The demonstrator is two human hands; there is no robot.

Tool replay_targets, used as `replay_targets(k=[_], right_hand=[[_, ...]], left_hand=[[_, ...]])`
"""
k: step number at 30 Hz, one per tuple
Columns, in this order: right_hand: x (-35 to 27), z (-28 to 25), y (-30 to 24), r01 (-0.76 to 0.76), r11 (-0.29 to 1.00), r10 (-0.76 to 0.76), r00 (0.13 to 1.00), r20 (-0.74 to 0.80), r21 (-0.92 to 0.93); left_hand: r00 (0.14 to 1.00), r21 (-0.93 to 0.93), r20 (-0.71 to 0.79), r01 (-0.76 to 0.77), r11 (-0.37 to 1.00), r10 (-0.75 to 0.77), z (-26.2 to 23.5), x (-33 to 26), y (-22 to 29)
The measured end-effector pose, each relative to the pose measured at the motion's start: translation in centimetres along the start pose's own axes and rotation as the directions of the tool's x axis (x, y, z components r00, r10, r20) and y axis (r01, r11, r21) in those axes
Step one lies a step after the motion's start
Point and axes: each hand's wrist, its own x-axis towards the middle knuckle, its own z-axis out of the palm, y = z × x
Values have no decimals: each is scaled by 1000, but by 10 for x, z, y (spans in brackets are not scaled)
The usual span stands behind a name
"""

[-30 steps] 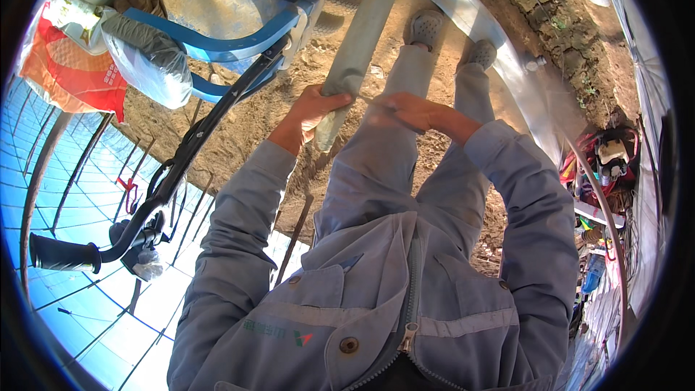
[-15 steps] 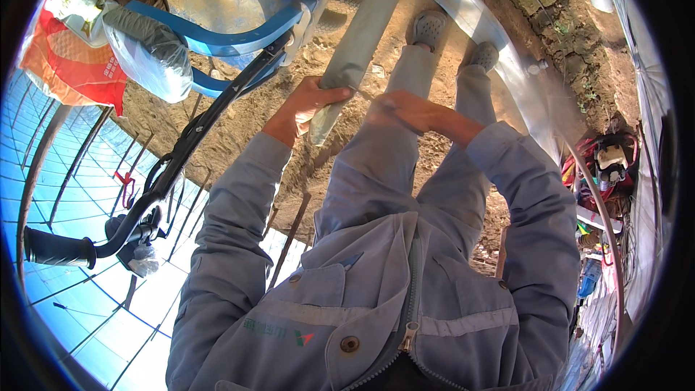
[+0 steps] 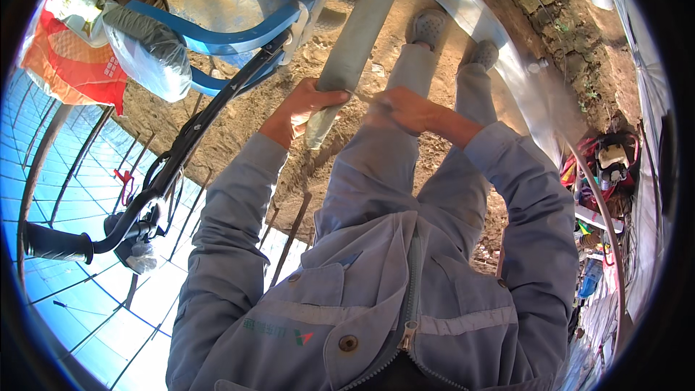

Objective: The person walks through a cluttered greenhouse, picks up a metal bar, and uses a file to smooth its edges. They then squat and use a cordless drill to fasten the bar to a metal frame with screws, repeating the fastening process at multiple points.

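Observation:
My left hand (image 3: pixel 308 105) is closed round the near end of a long grey-green tube (image 3: pixel 347 58), thumb across its top. Below the thumb the tube's end looks pinched and wrinkled. Just to the right, my right hand (image 3: pixel 411 110) is closed in a pinch above my thigh. A thin, pale strand-like thing (image 3: pixel 364 97) spans the gap from the tube to the right fingertips, too blurred to name.
A blue-armed frame (image 3: pixel 224 42) and a black handlebar (image 3: pixel 188 137) stand at left, near an orange-red bag (image 3: pixel 76 58). A long pale plastic sheet (image 3: pixel 485 32) lies right of my feet. Cluttered items (image 3: pixel 612 174) sit at far right.
The tube's near end and my left hand have shifted slightly left. My right hand stays in about the same place, its fingers a little less blurred.

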Motion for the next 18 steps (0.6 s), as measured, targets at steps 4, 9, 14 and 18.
replay_targets(k=[4, 9, 14, 18], right_hand=[[0, -1, -9, -49, 998, 51, 998, -30, 49], [-2, 3, 2, 31, 999, -34, 996, -85, -36], [-8, 0, -2, 21, 1000, -22, 996, -81, -19], [-13, -7, -15, -88, 996, 88, 996, -19, -30]], left_hand=[[1000, -27, 1, 5, 1000, -5, 2, -4, 2], [1000, 83, 19, -26, 996, 24, 5, -2, 9], [1000, 89, 13, -5, 996, 4, 13, -3, 5], [999, 59, 48, 17, 998, -19, 18, -9, 8]])
